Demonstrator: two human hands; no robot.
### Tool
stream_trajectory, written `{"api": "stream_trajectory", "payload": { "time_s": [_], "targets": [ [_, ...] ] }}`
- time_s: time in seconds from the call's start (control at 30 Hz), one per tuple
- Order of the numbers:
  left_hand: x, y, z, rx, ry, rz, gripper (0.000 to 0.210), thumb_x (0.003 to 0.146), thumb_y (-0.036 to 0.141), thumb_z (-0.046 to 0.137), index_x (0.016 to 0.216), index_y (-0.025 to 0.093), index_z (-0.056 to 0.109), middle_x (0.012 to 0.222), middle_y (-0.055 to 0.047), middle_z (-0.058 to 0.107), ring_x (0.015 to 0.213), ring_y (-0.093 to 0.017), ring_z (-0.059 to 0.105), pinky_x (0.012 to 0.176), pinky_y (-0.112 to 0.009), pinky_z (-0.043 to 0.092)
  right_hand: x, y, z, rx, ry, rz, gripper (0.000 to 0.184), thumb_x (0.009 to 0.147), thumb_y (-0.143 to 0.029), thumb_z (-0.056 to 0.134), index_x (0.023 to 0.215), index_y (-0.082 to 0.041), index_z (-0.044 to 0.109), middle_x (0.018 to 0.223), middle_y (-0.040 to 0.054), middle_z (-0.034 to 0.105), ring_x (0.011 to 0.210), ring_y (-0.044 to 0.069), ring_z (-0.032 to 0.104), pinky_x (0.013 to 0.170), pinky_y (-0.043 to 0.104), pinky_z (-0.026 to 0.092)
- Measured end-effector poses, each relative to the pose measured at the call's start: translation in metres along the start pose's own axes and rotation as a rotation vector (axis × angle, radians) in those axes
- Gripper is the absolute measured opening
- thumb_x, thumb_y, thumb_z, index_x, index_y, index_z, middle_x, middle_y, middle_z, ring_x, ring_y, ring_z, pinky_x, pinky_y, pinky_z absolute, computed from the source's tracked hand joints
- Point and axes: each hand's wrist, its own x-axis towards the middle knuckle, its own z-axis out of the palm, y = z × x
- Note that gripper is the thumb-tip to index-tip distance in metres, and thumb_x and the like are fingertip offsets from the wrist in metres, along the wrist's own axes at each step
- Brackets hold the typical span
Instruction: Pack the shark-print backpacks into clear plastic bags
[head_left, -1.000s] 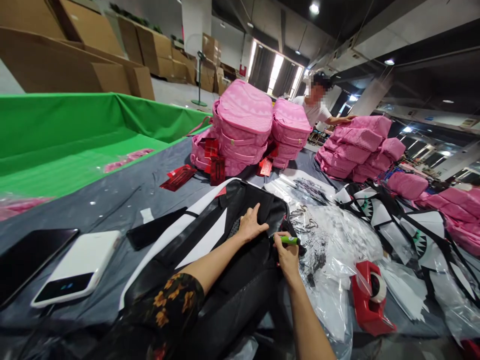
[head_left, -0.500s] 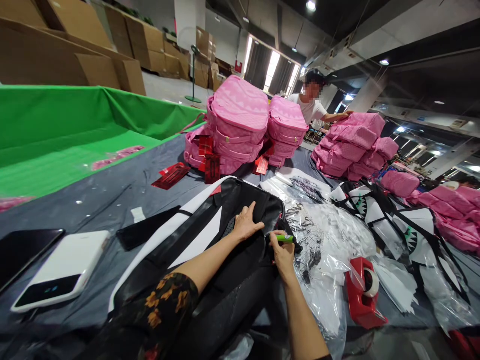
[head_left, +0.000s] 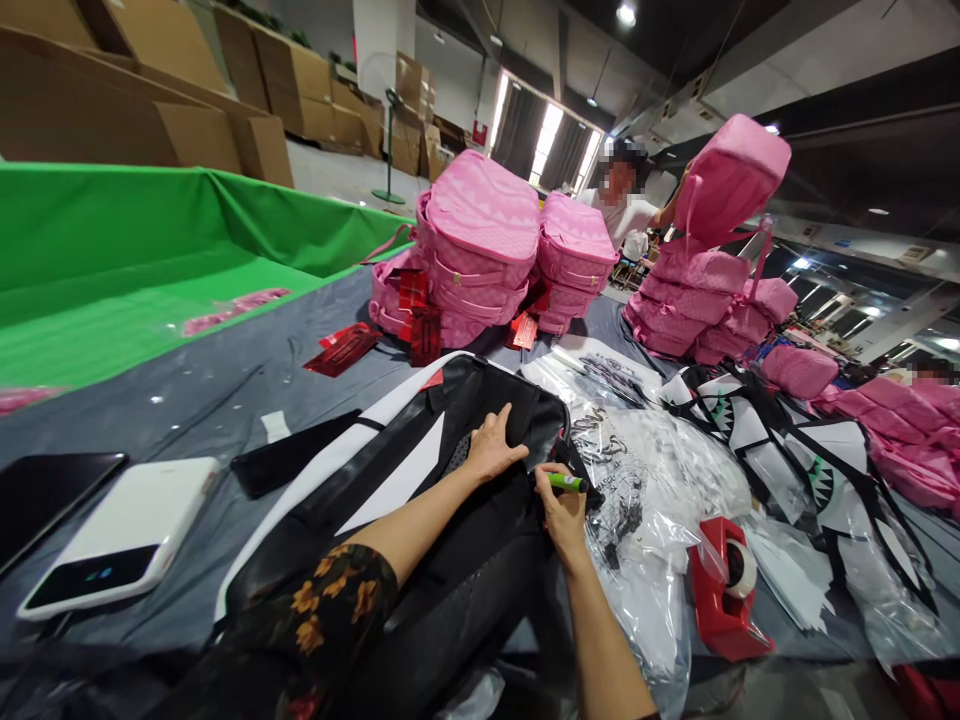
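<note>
Pink backpack (head_left: 733, 175) lifted, black white-panelled bag (head_left: 457, 555), left hand (head_left: 496, 450) spread on it, right hand (head_left: 562, 512) gripping marker (head_left: 567, 482)

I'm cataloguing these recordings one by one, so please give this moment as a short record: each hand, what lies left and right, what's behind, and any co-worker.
Left hand: fingers spread on a black-and-white bag
Right hand: grips a green pen at the bag's right side; tip unclear
Left: white device with a display
Right: clear plastic bags, red tape dispenser
Behind: pink bags
Co-worker: arm reaches to a raised pink bag
</note>
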Motion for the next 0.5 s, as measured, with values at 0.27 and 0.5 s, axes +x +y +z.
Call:
{"api": "stream_trajectory", "payload": {
  "time_s": [0.27, 0.5],
  "targets": [
    [0.0, -0.001, 0.0, 0.006, 0.002, 0.004, 0.089, 0.075, 0.036, 0.061, 0.155, 0.018, 0.026, 0.129, -0.014, 0.053, 0.124, -0.032, 0.055, 0.103, -0.044, 0.041, -0.001, 0.007, 0.001, 0.021, -0.017, -0.013, 0.034, 0.087, -0.05, 0.061, 0.087, -0.018, 0.071, 0.082, 0.0024, 0.069, 0.072, 0.017, 0.062, 0.072, 0.028, 0.048],
    [0.002, -0.004, 0.003, 0.01, -0.002, 0.009, 0.089, 0.075, 0.036, 0.062, 0.155, 0.02, 0.026, 0.129, -0.013, 0.052, 0.124, -0.032, 0.055, 0.104, -0.045, 0.041, -0.001, 0.012, 0.001, 0.04, -0.015, -0.005, 0.036, 0.086, -0.052, 0.062, 0.087, -0.018, 0.071, 0.083, 0.0024, 0.07, 0.073, 0.018, 0.063, 0.073, 0.029, 0.049]
  ]
}}
